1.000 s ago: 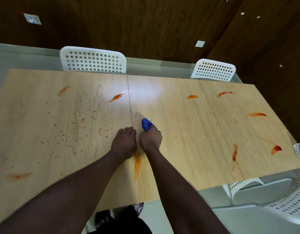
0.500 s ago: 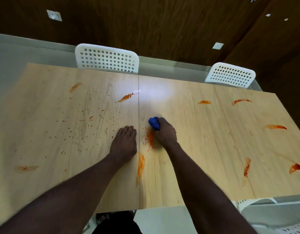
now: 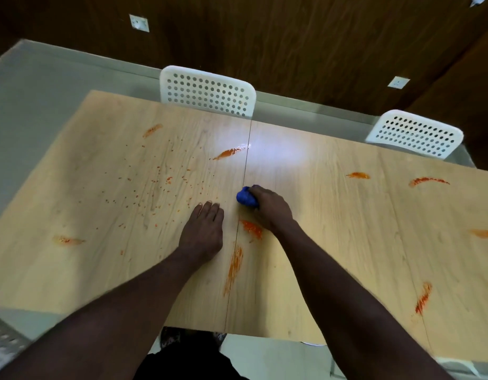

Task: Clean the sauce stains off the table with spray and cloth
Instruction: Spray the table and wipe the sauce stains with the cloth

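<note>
Well to the left of the left grip (image 3: 203,231), a faint smear (image 3: 68,239) of orange sauce lies on the pale wooden worktop (image 3: 333,242). Beyond that grip and to its left, a short smear (image 3: 152,130) sits towards the far edge. A scatter of fine red specks (image 3: 155,187) spreads between that smear and the fingertips.

The left grip, a bare hand, lies flat and palm down with its fingers straight and together, holding nothing. It rests just left of the seam (image 3: 244,174) that crosses the worktop.

Between the two forearms, nearer the body than both grips, a long streak (image 3: 234,267) runs along the seam. A thicker blotch (image 3: 252,229) lies right beside the heel of the right grip (image 3: 271,211). Beyond both grips, a slanted streak (image 3: 229,153) ends at the seam beside a bright glare.

The right grip has its fingers curled over a bunched blue cloth (image 3: 245,198) and presses it onto the worktop just right of the seam. The cloth pokes out at this grip's left side.

Well to the right of this grip lie a small smear (image 3: 358,175), a curved smear (image 3: 426,181), an edge smear (image 3: 484,233) at the picture's border, and a near streak (image 3: 423,297) closer to the body.

Past the far edge, a white chair (image 3: 207,91) stands ahead of the grips, and a second chair (image 3: 415,135) stands off to their right.
</note>
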